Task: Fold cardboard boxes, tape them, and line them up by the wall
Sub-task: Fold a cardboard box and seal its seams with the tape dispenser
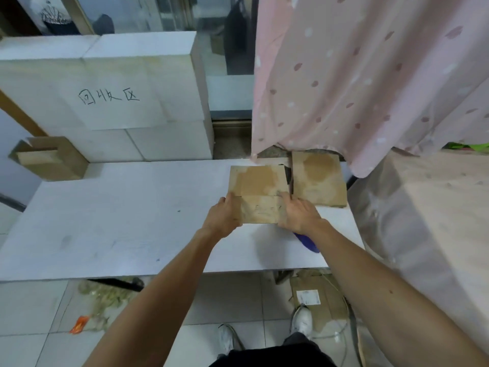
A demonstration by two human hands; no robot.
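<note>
- White table (119,221) fills the middle of the head view. Behind it stand stacked white blocks (148,83) with handwritten characters, and a pink dotted curtain (357,75) hangs on the right.
- A brown cardboard box (258,192) sits on the table's far right part.
- Left hand (223,217) grasps the box's near left edge, and right hand (299,215) grasps its near right edge.
- A second cardboard piece (318,178) lies just beside the box, on its right.
- Another folded box (50,160) stands at far left against the blocks.
- A blue object (307,241) shows under the right wrist.
- An orange wrapper (79,324) lies on the tiled floor.
</note>
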